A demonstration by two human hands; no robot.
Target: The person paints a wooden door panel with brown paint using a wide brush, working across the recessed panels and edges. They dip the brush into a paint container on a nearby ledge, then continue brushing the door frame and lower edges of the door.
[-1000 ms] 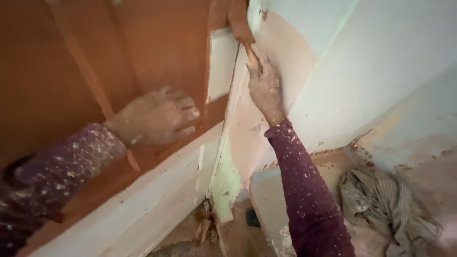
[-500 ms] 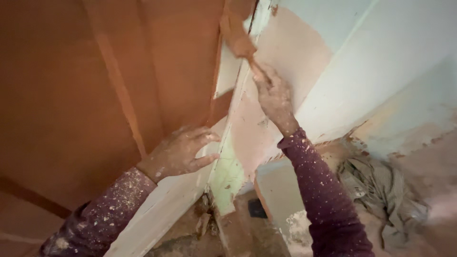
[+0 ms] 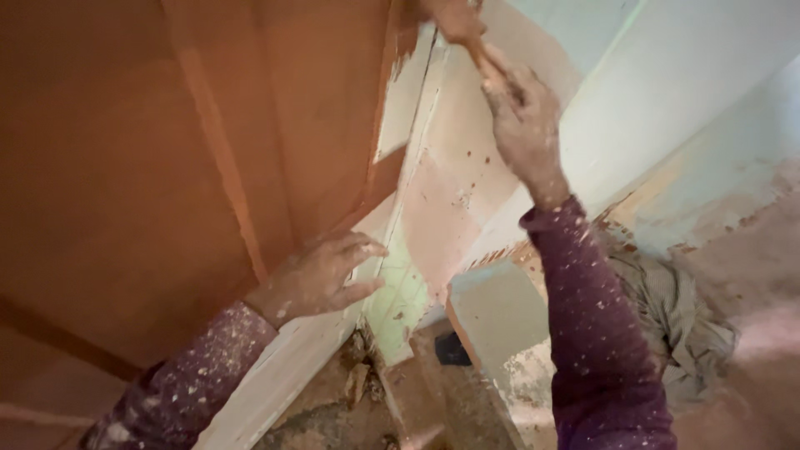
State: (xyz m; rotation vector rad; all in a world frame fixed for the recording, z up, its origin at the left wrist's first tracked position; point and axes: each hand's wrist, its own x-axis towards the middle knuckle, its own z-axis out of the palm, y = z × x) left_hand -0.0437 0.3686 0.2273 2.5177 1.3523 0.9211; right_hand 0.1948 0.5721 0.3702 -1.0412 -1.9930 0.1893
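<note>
Right-hand grip: right hand was clenched round the handle of a paintbrush, raised against the upper edge of the door.
Left-hand grip: left hand lay released and flat, fingers spread, on the door, grasping nothing.
Brush position: bristle end met the top of the door's pale strip; it was loaded with orange-brown paint.
Counts: two hands, two speckled purple sleeves, one brush, one door, one crumpled cloth.
Surface: door was mostly orange-brown, with pale unpainted patches along its edge.
Room: pale wall stood beside the door; cloth lay on the reddish floor well right of the door.
Hidden: brush tip was cut off by the frame's top; a small dark object below the door was too blurred to identify.
</note>
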